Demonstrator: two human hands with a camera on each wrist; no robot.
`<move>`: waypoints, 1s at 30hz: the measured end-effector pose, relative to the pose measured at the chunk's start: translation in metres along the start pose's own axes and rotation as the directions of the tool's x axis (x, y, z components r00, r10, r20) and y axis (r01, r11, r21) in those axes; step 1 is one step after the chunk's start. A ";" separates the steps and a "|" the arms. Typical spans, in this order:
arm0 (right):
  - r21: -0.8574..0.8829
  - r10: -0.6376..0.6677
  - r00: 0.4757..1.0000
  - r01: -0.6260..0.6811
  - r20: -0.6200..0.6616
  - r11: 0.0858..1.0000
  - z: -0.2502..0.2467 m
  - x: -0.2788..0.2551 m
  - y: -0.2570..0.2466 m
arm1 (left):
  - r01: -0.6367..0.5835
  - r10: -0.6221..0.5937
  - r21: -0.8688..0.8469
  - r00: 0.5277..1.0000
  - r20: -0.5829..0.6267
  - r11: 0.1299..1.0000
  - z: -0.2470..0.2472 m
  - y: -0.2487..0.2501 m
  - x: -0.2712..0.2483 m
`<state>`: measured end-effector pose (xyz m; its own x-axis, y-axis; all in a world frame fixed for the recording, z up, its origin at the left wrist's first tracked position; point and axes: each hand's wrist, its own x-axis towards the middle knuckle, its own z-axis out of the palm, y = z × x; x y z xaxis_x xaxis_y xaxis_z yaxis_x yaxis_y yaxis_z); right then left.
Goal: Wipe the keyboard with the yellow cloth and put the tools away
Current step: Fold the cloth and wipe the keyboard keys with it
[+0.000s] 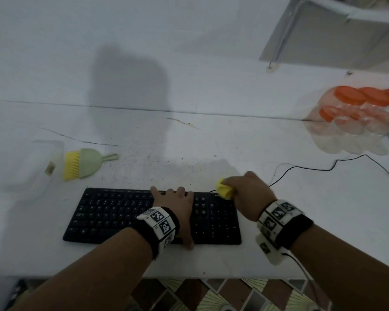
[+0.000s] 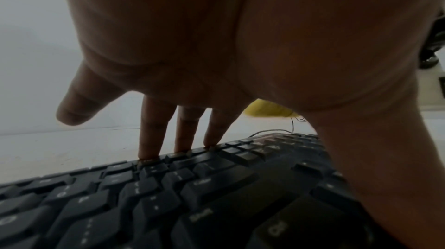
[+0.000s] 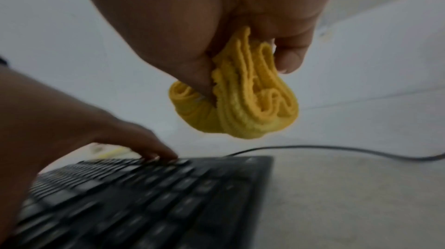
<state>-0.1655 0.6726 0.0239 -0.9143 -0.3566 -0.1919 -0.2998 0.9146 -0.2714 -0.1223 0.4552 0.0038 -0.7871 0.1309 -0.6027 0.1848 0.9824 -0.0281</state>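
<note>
A black keyboard (image 1: 112, 216) lies on the white table near its front edge. My left hand (image 1: 174, 206) rests flat across its middle, straight fingers (image 2: 151, 129) touching the far key row and thumb at the near edge. My right hand (image 1: 245, 189) grips a bunched yellow cloth (image 1: 225, 190) just above the keyboard's far right corner. In the right wrist view the cloth (image 3: 243, 100) hangs folded between thumb and fingers, above the keyboard (image 3: 149, 196) and table. A green hand brush with yellow bristles (image 1: 83, 163) lies to the far left.
A clear plastic box (image 1: 38, 167) stands left of the brush. The keyboard's black cable (image 1: 323, 169) runs right across the table. A pack of clear jars with orange lids (image 1: 359, 117) sits at the far right. The wall stands behind, a tiled floor below the table's front edge.
</note>
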 end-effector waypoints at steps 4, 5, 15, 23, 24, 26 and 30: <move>-0.030 -0.038 0.994 0.041 0.100 0.999 0.020 0.000 -0.012 | 0.004 -0.004 -0.004 1.000 0.001 1.000 -0.001 0.000 -0.001; -0.116 -0.002 0.994 0.015 0.111 0.993 0.016 -0.003 -0.002 | 0.001 -0.001 -0.010 1.000 -0.001 1.000 -0.001 0.000 -0.001; 0.213 0.100 0.994 -0.087 -0.054 0.973 0.026 -0.023 0.012 | 0.000 0.000 -0.010 1.000 -0.019 1.000 0.000 0.000 -0.003; 0.131 0.013 0.994 -0.028 0.108 0.991 0.030 -0.110 0.012 | 0.000 0.001 0.010 1.000 -0.017 1.000 0.000 0.001 -0.002; 0.166 0.024 0.999 -0.028 0.027 0.986 0.024 -0.103 0.010 | 0.001 -0.001 0.013 1.000 -0.017 1.000 0.000 0.001 -0.003; 0.218 0.060 0.984 -0.022 -0.167 0.976 0.013 -0.076 0.004 | 0.001 -0.001 0.013 1.000 -0.022 1.000 0.000 0.001 -0.004; 0.209 0.055 0.983 -0.017 -0.176 0.978 0.022 -0.014 -0.006 | 0.002 -0.002 -0.007 1.000 -0.028 1.000 0.001 0.000 -0.005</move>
<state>-0.1448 0.6683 0.0079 -0.9630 -0.2668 -0.0372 -0.2205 0.8603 -0.4596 -0.1183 0.4544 0.0061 -0.8036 0.1327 -0.5801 0.1796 0.9835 -0.0238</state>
